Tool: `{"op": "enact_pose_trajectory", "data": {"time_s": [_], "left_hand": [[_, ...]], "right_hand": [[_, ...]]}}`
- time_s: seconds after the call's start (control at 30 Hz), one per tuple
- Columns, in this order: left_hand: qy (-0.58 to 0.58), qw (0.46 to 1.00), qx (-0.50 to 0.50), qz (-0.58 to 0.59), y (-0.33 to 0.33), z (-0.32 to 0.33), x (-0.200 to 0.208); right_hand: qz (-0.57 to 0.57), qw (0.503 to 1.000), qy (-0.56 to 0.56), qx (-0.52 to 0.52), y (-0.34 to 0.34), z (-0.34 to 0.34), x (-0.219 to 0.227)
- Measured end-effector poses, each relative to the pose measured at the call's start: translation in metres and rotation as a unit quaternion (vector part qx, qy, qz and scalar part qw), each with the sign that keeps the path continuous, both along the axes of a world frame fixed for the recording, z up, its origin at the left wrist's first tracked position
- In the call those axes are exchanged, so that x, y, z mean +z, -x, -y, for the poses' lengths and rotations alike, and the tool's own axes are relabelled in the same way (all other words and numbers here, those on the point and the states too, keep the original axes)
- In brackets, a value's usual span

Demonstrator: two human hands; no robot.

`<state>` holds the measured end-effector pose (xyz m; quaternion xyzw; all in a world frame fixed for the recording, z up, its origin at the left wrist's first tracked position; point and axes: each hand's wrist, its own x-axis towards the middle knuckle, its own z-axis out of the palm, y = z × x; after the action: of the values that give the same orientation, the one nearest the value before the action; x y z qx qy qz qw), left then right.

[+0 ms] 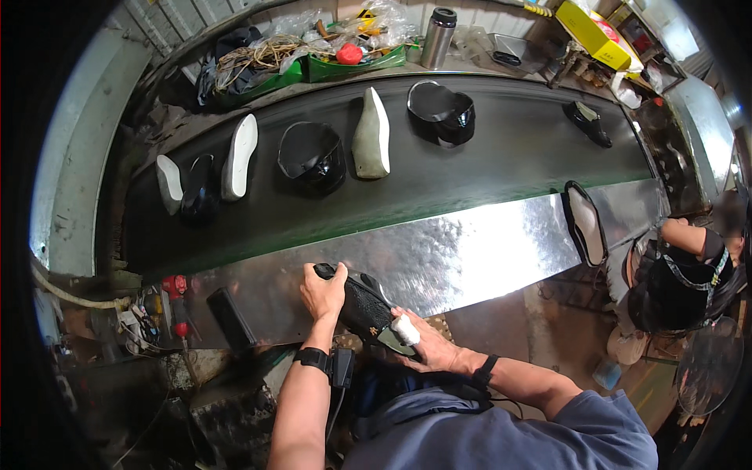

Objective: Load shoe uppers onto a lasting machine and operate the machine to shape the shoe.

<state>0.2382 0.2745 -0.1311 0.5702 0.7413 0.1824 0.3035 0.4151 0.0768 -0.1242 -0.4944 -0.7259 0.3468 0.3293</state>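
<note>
Between my hands, over the near edge of the metal ledge, is a black textured shoe [362, 312] with a small gold-coloured mark. My left hand [324, 293] grips its far left end, fingers wrapped round it. My right hand [435, 346] holds the near right end, its fingers partly hidden by the shoe. A small white piece [406, 330] shows at the right fingers; whether it is held or wrapped round a finger I cannot tell. A black shoe with a pale sole [586, 225] lies farther right on the ledge.
Beyond the metal ledge [329, 254], a dark belt [501, 149] carries shoe lasts [373, 137] and black uppers [312, 160]. A black phone-like object [230, 319] and a red tool [177, 287] are at left. Another person [681, 270] is at right. A steel flask [440, 39] stands behind.
</note>
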Motion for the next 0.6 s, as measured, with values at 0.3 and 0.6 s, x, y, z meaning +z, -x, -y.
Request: {"op": "enact_pose_trajectory", "data": {"time_s": [0.3, 0.6], "left_hand": [[-0.041, 0.976, 0.176, 0.125, 0.034, 0.002, 0.014], [-0.142, 0.909, 0.289, 0.265, 0.151, 0.041, 0.146]], "right_hand": [[-0.053, 0.995, -0.088, 0.009, 0.008, -0.014, 0.010], [-0.404, 0.869, 0.282, 0.044, 0.077, -0.077, 0.142]]}}
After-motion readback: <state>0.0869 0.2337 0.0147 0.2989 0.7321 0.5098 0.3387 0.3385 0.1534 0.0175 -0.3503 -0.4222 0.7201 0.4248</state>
